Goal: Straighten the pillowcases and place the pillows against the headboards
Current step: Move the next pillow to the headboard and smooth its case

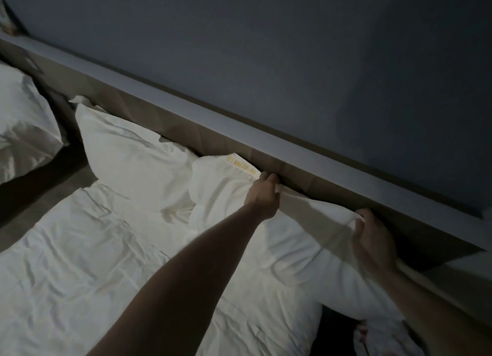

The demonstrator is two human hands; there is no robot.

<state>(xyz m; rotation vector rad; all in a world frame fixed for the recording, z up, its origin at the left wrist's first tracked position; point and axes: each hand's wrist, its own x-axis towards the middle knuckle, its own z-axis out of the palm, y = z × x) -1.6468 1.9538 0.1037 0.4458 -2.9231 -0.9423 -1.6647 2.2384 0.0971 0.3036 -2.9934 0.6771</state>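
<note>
A white pillow lies on the bed next to the wooden headboard. My left hand pinches the top edge of its pillowcase near a yellow label. My right hand grips the same edge further right, and the fabric is stretched taut between the two hands. A second white pillow rests against the headboard to the left, its case wrinkled. The room is dim.
A rumpled white duvet covers the bed. Another bed's pillow shows at the far left across a dark gap. A ledge tops the headboard under a grey wall. Patterned cloth lies at the bottom right.
</note>
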